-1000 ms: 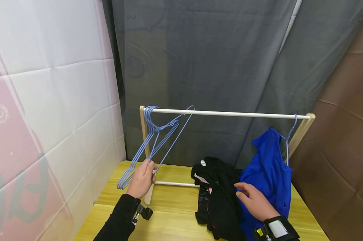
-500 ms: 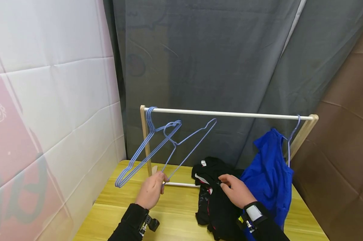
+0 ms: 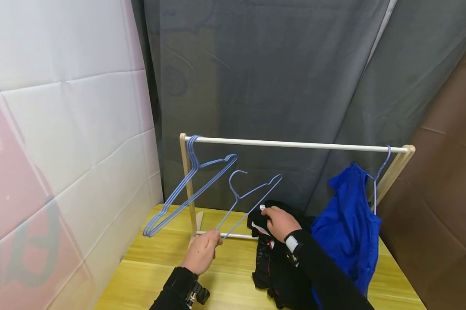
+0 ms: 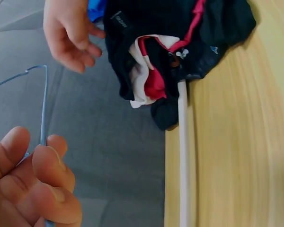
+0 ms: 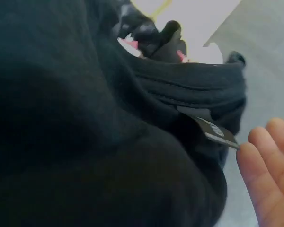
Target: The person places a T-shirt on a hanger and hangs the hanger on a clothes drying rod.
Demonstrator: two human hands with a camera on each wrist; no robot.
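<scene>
In the head view my left hand [image 3: 202, 252] grips one end of a light blue wire hanger [image 3: 237, 197], which is off the rail with its hook up and tilted right. The left wrist view has thumb and fingers curled round the wire. My right hand [image 3: 282, 223] is at the collar end of a black shirt [image 3: 287, 280] heaped on the table. Seen from the right wrist, its extended fingers [image 5: 260, 175] lie right by the label [image 5: 217, 132] inside the collar. Red and white cloth [image 4: 154, 80] shows beside that shirt in the left wrist view.
A white rail [image 3: 294, 145] on wooden end posts runs across the back. Several blue hangers [image 3: 195, 165] hang at its left end. A blue garment [image 3: 349, 215] hangs at the right end. A lower white bar [image 3: 238, 236] passes near the tabletop [image 3: 140, 275].
The left hand has taken one hanger off the rail and drawn it right and down. The right hand has moved left from the blue garment to the black shirt's collar.
</scene>
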